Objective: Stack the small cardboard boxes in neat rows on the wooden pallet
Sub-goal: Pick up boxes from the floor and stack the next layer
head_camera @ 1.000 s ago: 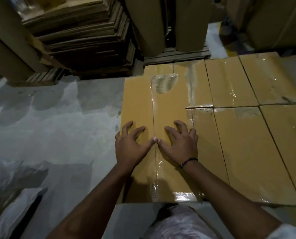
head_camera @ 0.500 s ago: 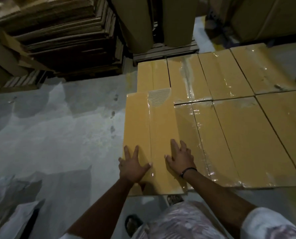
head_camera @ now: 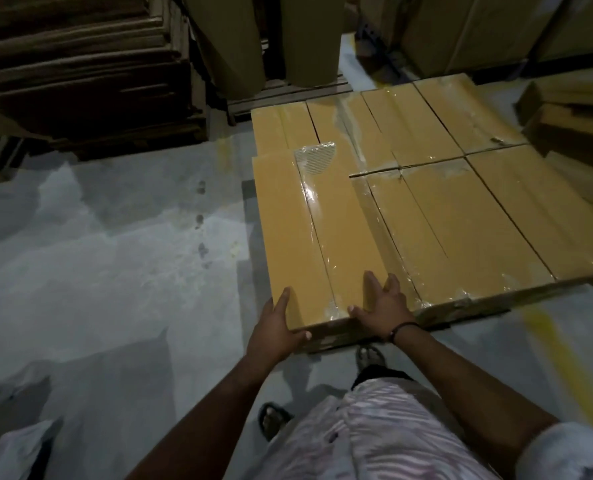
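Floor (head_camera: 97,254): grey concrete, left of the front box.
Left hand (head_camera: 276,329): clasps the front box's near-left corner, thumb on its near face.
Front box (head_camera: 322,237): taped, lying flat, touching the other boxes.
Right hand (head_camera: 381,306): flat on the front box's top, fingers straight, spread.
Other boxes (head_camera: 461,216): two rows, right of and behind the front box.

text: none legible | labels: none | boxes (head_camera: 322,237): unmarked
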Available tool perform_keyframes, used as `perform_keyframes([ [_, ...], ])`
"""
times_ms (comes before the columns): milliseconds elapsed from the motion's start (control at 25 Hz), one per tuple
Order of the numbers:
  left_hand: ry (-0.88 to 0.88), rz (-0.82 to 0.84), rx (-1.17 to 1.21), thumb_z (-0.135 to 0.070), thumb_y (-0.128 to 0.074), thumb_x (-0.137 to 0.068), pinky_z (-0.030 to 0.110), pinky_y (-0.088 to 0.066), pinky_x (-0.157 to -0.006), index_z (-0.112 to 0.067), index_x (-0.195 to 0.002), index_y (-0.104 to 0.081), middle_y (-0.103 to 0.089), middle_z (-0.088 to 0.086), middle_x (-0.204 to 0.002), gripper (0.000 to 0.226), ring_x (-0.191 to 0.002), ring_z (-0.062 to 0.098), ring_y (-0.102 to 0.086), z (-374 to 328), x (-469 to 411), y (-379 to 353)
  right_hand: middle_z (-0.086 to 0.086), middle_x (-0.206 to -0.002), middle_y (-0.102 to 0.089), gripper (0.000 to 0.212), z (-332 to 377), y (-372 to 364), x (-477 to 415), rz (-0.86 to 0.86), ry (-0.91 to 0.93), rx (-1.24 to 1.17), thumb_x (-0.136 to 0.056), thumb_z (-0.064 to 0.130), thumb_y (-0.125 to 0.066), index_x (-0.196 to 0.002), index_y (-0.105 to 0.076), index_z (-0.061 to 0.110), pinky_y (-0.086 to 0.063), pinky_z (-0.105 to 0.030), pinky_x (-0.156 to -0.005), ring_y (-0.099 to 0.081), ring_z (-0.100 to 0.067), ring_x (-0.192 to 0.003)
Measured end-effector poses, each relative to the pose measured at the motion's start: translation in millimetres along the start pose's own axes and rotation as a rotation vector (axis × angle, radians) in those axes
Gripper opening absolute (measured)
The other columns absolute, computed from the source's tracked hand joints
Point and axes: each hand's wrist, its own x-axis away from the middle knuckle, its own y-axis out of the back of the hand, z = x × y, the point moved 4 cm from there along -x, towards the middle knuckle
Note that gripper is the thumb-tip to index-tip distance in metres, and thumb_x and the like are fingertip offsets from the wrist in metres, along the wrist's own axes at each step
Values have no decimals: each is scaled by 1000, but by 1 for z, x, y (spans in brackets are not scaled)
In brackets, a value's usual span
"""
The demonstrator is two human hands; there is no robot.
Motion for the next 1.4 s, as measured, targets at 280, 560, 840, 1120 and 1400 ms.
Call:
perform_keyframes([
  [280, -3, -55, -117, -24, -75, -89, 37, -45, -105, -26, -161, -19, -41, 12, -155, 91, -136, 32, -46, -14, 5, 2, -12, -160, -11, 89, -13, 7, 3, -27, 26, -55, -81, 45, -81, -154, -32, 34, -39, -49, -115, -32, -41, -142],
  [560, 12, -212, -141, -22, -68, -92, 42, -48, -101, -22, -155, -39, -52, 15, -146, 69, -128, 33, -54, -45, 10, 31, -19, -145, -35, 65, 0, 48, -6, -125, 145, -88, -80, 41, -82, -138, -55, 27, -43, -38, -107, -50, -39, -127],
  [840, 54, -217, -69, -14, -67, -92, 45, -48, -106, -20, -153, -43, -50, 14, -150, 66, -133, 32, -52, -49, 4, 28, -15, -143, -34, 66, -4, 50, -17, -97, 132, -128, -79, 41, -84, -137, -55, 28, -46, -41, -106, -51, -38, -123],
  [1120, 59, -194, -72, -10, -64, -94, 43, -44, -111, -16, -154, -41, -47, 15, -153, 64, -137, 33, -49, -36, -5, 26, -15, -144, -31, 62, 1, 42, -20, -108, 119, -139, -79, 36, -85, -133, -57, 26, -45, -42, -109, -48, -39, -126],
  [1400, 38, -59, -95, -10, -59, -99, 41, -39, -116, -7, -157, -33, -40, 18, -158, 64, -142, 34, -43, -21, -10, 12, -13, -138, -33, 58, -6, 27, -21, -68, 54, -138, -79, 27, -86, -129, -57, 25, -45, -42, -107, -50, -39, -123],
])
